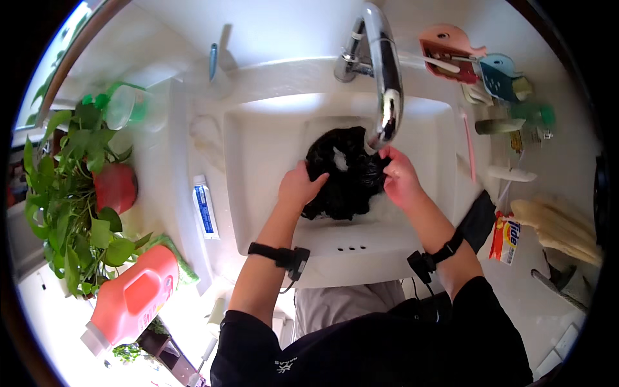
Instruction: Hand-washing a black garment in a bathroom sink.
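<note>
A wet, dark cloth (pixel 333 193) lies bunched in the white washbasin (pixel 263 159), with a pale patch near its middle. My left hand (pixel 301 186) grips its left edge, thumb on top and the other fingers mostly hidden. At the opposite edge, close under the spout of the chrome faucet (pixel 387 92), my right hand (pixel 400 178) pinches a fold of the same cloth between curled fingers. The spout's tip overlaps the cloth's upper right part in this view; whether water runs from it is hard to tell.
Left of the basin lie a toothpaste tube (pixel 206 208), a potted plant (pixel 113 188) and a pink detergent jug (pixel 138 295). On the right are a pink toothbrush (pixel 469 145), a Tide packet (pixel 505 239), a black cloth (pixel 478 220) and whale-shaped holders (pixel 447 41).
</note>
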Available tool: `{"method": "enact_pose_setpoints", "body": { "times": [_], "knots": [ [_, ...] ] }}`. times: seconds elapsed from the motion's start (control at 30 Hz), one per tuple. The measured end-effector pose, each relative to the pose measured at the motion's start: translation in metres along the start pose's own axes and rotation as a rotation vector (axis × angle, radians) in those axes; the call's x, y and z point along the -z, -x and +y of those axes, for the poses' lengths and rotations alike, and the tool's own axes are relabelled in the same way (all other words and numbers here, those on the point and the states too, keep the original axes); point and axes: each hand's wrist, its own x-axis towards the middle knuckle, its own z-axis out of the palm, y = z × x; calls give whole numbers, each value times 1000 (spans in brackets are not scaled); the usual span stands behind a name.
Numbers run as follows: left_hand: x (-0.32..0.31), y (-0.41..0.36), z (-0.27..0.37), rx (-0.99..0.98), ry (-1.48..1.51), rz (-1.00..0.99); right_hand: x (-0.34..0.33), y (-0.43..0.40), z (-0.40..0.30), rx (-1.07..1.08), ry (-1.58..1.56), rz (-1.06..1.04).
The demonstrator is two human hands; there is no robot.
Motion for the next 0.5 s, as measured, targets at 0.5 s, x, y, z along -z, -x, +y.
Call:
{"method": "enact_pose_setpoints", "body": {
  "times": [0.5],
  "knots": [
    [99,23,-37,-328,895,-21,48,66,-124,549,111,8]
  ]
}}
